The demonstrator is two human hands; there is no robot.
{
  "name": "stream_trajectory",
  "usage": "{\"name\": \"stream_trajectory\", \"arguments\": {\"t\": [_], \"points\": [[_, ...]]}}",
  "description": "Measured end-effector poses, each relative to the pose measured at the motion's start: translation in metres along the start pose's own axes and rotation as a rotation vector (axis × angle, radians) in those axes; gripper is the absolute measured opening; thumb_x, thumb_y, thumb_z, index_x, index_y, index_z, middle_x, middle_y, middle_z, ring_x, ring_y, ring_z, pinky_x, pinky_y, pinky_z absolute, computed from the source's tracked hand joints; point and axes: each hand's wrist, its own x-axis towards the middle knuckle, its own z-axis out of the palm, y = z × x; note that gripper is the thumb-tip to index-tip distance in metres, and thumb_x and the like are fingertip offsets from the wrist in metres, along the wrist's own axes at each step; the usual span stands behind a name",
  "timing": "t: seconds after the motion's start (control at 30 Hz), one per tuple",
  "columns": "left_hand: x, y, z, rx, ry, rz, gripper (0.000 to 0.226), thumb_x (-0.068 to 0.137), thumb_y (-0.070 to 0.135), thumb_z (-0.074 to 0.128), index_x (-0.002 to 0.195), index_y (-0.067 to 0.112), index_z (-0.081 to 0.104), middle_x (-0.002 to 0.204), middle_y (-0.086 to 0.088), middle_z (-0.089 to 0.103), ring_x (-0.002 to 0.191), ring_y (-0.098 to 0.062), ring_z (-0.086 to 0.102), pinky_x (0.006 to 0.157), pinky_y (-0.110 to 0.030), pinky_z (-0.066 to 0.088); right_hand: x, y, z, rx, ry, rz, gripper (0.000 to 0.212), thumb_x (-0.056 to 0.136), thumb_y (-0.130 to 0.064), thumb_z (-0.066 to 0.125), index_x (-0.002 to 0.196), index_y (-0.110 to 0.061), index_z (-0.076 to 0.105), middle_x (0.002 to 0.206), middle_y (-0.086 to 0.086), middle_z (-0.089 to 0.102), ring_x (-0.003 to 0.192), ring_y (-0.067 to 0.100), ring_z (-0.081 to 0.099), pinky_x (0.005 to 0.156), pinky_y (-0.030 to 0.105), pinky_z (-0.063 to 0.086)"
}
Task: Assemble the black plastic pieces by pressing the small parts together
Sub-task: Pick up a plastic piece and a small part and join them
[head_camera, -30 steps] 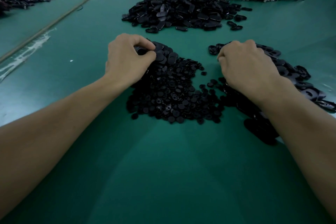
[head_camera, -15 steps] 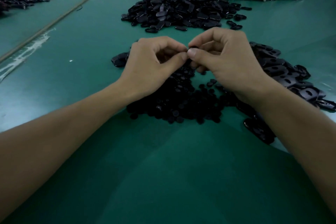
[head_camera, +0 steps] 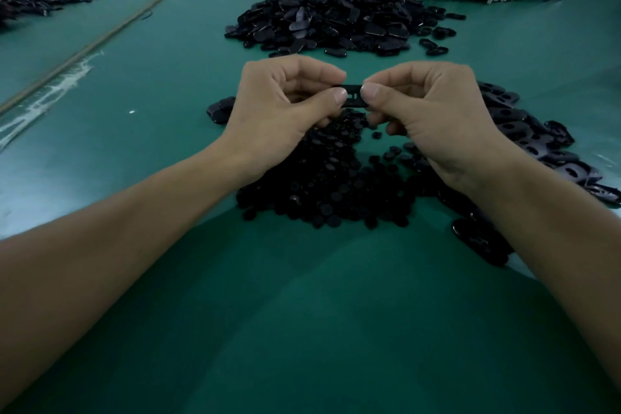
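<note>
I pinch each end of the flat black piece (head_camera: 352, 96) between thumb and fingers of my left hand (head_camera: 282, 107) and right hand (head_camera: 426, 111), above the pile of small parts (head_camera: 329, 185), so both thumbs can press.

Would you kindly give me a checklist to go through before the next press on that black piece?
1. Grip of left hand on one end of the oblong black piece: ok.
2. Grip of right hand on the other end: ok.
3. Whether a small part is seated flush in it: cannot tell.
4. Pile of small round parts lying below the hands: ok.
5. Pile of oblong pieces beside the right forearm: ok.
</note>
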Motion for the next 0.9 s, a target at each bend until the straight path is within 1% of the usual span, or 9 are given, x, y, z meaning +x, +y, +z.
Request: {"name": "stream_trajectory", "arguments": {"t": [0.23, 0.33, 0.47, 0.53, 0.63, 0.7, 0.77, 0.87, 0.9], "points": [[0.000, 0.000, 0.000, -0.082, -0.034, -0.082, 0.015, 0.087, 0.003, 0.075, 0.094, 0.016, 0.070, 0.074, 0.001, 0.075, 0.071, -0.012, 0.072, 0.067, -0.022, 0.056, 0.001, 0.001, 0.001, 0.052, -0.010, 0.034, 0.012, 0.092, -0.013, 0.070, 0.082, -0.019, 0.069, 0.061, -0.007, 0.068, 0.061, 0.005, 0.063, 0.057, 0.018, 0.048], [-0.001, -0.002, -0.001, -0.016, -0.061, -0.058, 0.012, 0.087, 0.008, 0.077, 0.092, 0.018, 0.071, 0.076, 0.003, 0.075, 0.071, -0.010, 0.071, 0.066, -0.023, 0.057, 0.000, 0.000, 0.001, -0.008, -0.021, -0.020, 0.014, 0.093, -0.013, 0.070, 0.083, -0.022, 0.071, 0.064, -0.007, 0.068, 0.062, 0.003, 0.062, 0.059, 0.017, 0.049], [-0.001, -0.002, 0.001, 0.053, -0.054, -0.009, 0.013, 0.085, 0.015, 0.080, 0.088, 0.020, 0.068, 0.072, 0.010, 0.074, 0.062, 0.001, 0.066, 0.060, -0.014, 0.050, -0.002, -0.003, 0.004, -0.150, -0.056, -0.135, 0.021, 0.094, -0.008, 0.067, 0.092, -0.028, 0.074, 0.078, -0.006, 0.074, 0.069, -0.001, 0.065, 0.068, 0.012, 0.050], [0.000, -0.001, 0.001, 0.072, -0.040, -0.009, 0.014, 0.085, 0.017, 0.080, 0.090, 0.022, 0.068, 0.071, 0.012, 0.074, 0.059, 0.003, 0.065, 0.058, -0.010, 0.047, -0.003, -0.004, 0.004, -0.163, -0.068, -0.146, 0.026, 0.093, -0.003, 0.065, 0.099, -0.027, 0.073, 0.086, -0.007, 0.075, 0.078, 0.000, 0.070, 0.073, 0.014, 0.052], [0.001, -0.002, 0.001, 0.112, -0.047, -0.034, 0.016, 0.086, 0.019, 0.079, 0.097, 0.026, 0.071, 0.072, 0.015, 0.075, 0.061, 0.005, 0.065, 0.059, -0.009, 0.047, -0.003, -0.005, 0.002, -0.173, -0.038, -0.134, 0.028, 0.094, 0.001, 0.062, 0.105, -0.024, 0.070, 0.092, -0.008, 0.074, 0.084, 0.002, 0.072, 0.073, 0.015, 0.054], [0.001, -0.003, 0.001, 0.123, -0.017, -0.045, 0.014, 0.086, 0.019, 0.079, 0.094, 0.028, 0.073, 0.071, 0.017, 0.073, 0.064, 0.006, 0.065, 0.060, -0.009, 0.047, -0.003, -0.004, 0.000, -0.294, -0.009, -0.147, 0.022, 0.094, -0.005, 0.065, 0.107, -0.022, 0.071, 0.091, -0.011, 0.073, 0.084, -0.002, 0.070, 0.077, 0.013, 0.053], [0.002, -0.003, 0.000, 0.122, 0.036, -0.048, 0.013, 0.085, 0.019, 0.080, 0.090, 0.030, 0.073, 0.072, 0.016, 0.074, 0.067, 0.004, 0.066, 0.062, -0.012, 0.049, -0.003, -0.003, -0.002, -0.452, -0.027, -0.161, 0.016, 0.092, -0.013, 0.069, 0.105, -0.021, 0.074, 0.086, -0.017, 0.069, 0.079, -0.010, 0.064, 0.074, 0.005, 0.047], [0.003, -0.004, -0.002, 0.094, 0.111, -0.061, 0.012, 0.084, 0.019, 0.082, 0.085, 0.027, 0.073, 0.075, 0.011, 0.075, 0.070, -0.005, 0.070, 0.065, -0.020, 0.055, -0.004, -0.005, -0.007, -0.648, -0.162, -0.134, 0.006, 0.090, -0.022, 0.072, 0.093, -0.021, 0.077, 0.078, -0.016, 0.067, 0.070, -0.009, 0.059, 0.065, 0.001, 0.042], [0.003, -0.004, -0.002, 0.080, 0.125, -0.065, 0.012, 0.083, 0.017, 0.082, 0.084, 0.026, 0.073, 0.075, 0.009, 0.075, 0.070, -0.008, 0.070, 0.065, -0.023, 0.057, -0.004, -0.006, -0.009, -0.701, -0.215, -0.121, 0.007, 0.089, -0.026, 0.073, 0.089, -0.021, 0.078, 0.076, -0.015, 0.067, 0.068, -0.009, 0.059, 0.063, 0.000, 0.041]]}}
